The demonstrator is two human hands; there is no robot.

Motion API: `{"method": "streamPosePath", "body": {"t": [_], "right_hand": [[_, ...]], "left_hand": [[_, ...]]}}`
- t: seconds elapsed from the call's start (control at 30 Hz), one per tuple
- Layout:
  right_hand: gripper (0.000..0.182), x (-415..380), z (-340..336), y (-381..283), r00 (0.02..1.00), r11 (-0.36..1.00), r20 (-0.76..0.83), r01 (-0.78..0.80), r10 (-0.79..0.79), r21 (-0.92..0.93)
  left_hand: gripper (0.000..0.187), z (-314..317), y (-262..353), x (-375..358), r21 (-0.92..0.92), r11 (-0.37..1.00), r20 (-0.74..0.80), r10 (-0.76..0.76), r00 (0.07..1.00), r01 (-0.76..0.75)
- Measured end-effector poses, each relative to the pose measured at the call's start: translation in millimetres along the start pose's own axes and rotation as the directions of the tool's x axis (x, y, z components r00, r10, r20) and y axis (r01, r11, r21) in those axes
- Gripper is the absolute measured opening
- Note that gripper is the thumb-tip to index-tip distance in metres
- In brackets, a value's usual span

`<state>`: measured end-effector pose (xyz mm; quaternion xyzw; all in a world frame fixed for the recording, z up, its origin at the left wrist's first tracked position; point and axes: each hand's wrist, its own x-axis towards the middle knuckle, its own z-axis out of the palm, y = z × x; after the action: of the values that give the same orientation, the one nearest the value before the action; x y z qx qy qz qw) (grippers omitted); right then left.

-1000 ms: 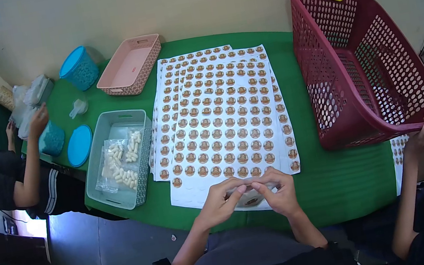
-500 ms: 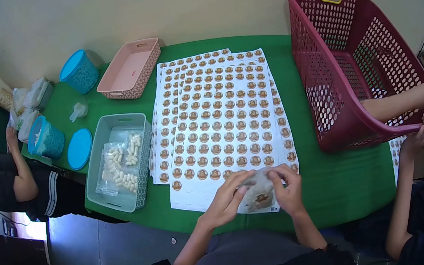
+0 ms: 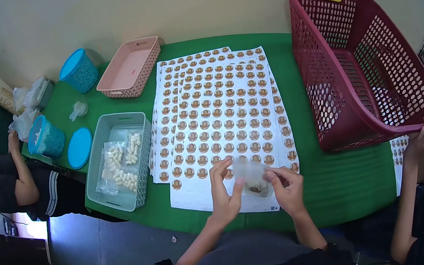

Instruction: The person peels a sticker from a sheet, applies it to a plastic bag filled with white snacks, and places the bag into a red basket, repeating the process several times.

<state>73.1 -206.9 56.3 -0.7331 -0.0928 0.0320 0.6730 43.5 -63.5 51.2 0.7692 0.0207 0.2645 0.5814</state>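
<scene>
A small clear plastic pouch [image 3: 252, 175] with a round brown sticker on it hangs over the lower edge of the sticker sheets [image 3: 226, 118]. My right hand [image 3: 288, 190] pinches its right side between thumb and fingers. On the other side, my left hand [image 3: 225, 195] has its fingers spread, with the thumb tip close to the pouch's left edge. Rows of round brown labels cover the white sheets, which lie overlapping on the green cloth [image 3: 319, 193].
A maroon basket [image 3: 328, 83] stands at right, its rim held by a co-worker's hand [image 3: 422, 138]. Left are a grey-green tray [image 3: 142, 170] holding bags of white capsule-shaped pieces, a pink basket [image 3: 124, 71], a blue lid [image 3: 80, 148] and blue tubs [image 3: 79, 71]. Another person [image 3: 11, 185] works at far left.
My left hand's fingers have come off the pouch and spread, while my right hand keeps its pinch. The right co-worker's arm has left the maroon basket, and a clear packet shows at far right.
</scene>
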Motion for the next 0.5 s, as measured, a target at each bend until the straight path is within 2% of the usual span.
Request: {"method": "streamPosePath", "body": {"t": [0.03, 0.07, 0.1, 0.13, 0.17, 0.2, 0.27, 0.3, 0.33, 0.4, 0.43, 0.47, 0.5], "right_hand": [[0.014, -0.6, 1.9, 0.5, 0.999, 0.998, -0.038, -0.037, 0.039, 0.057], [0.016, -0.8, 3.4, 0.5, 0.994, 0.991, -0.076, -0.071, 0.08, 0.113], [0.016, -1.9, 5.3, -4.7, 0.994, 0.991, -0.078, -0.07, 0.079, 0.112], [0.019, -4.3, 7.5, -14.0, 0.992, 0.992, 0.044, 0.12, -0.121, 0.035], [0.022, -5.5, 8.3, -19.0, 0.935, 0.95, 0.179, 0.312, -0.305, -0.016], [0.022, -4.5, 6.0, -17.2, 0.936, 0.95, 0.179, 0.311, -0.302, -0.019], [0.025, -1.4, 1.0, -8.7, 0.91, 0.938, 0.248, 0.347, -0.331, -0.02], [0.023, -2.6, 3.4, -3.0, 0.977, 0.975, 0.036, 0.205, -0.209, 0.08], [0.023, -0.4, 3.4, -2.0, 0.977, 0.975, 0.037, 0.207, -0.211, 0.082], [0.022, 5.8, 0.7, -2.4, 0.993, 0.971, -0.089, 0.096, -0.079, 0.218], [0.02, 7.2, 0.8, -6.5, 0.998, 0.958, -0.02, 0.055, -0.051, 0.281], [0.02, 6.1, 0.2, -3.1, 0.998, 0.958, -0.02, 0.055, -0.051, 0.28], [0.016, 4.1, -0.7, 1.8, 0.991, 0.967, 0.112, 0.04, -0.07, 0.253]], "left_hand": [[0.055, -4.2, -5.1, -3.9, -0.006, 1.0, 0.131, -0.003, 0.991, 0.004], [0.055, -3.9, -4.7, -6.3, -0.006, 1.0, 0.131, -0.001, 0.991, 0.002], [0.06, -2.6, 3.1, -6.7, -0.012, 0.999, 0.233, 0.051, 0.971, -0.05], [0.065, 0.0, 8.0, -8.2, -0.023, 0.995, 0.332, 0.102, 0.938, -0.099], [0.06, 5.9, 9.2, -12.7, -0.124, 0.992, 0.283, 0.073, 0.956, -0.039], [0.06, 5.9, 8.8, -12.2, -0.126, 0.991, 0.284, 0.071, 0.956, -0.037], [0.043, 2.5, 7.0, -8.3, -0.311, 0.929, 0.274, -0.115, 0.955, 0.201], [0.037, -1.0, 6.3, -6.7, -0.395, 0.866, 0.278, -0.205, 0.938, 0.307], [0.037, -5.6, 6.0, -6.4, -0.394, 0.867, 0.277, -0.204, 0.939, 0.304], [0.027, -12.4, 6.0, -8.4, -0.258, 0.904, 0.454, -0.199, 0.869, 0.342], [0.027, -11.5, 5.7, -10.8, -0.259, 0.904, 0.453, -0.199, 0.869, 0.341], [0.025, -9.5, 5.1, -13.5, -0.251, 0.898, 0.456, -0.219, 0.863, 0.361], [0.023, -8.1, 4.7, -14.7, -0.244, 0.892, 0.459, -0.239, 0.856, 0.38]]}}
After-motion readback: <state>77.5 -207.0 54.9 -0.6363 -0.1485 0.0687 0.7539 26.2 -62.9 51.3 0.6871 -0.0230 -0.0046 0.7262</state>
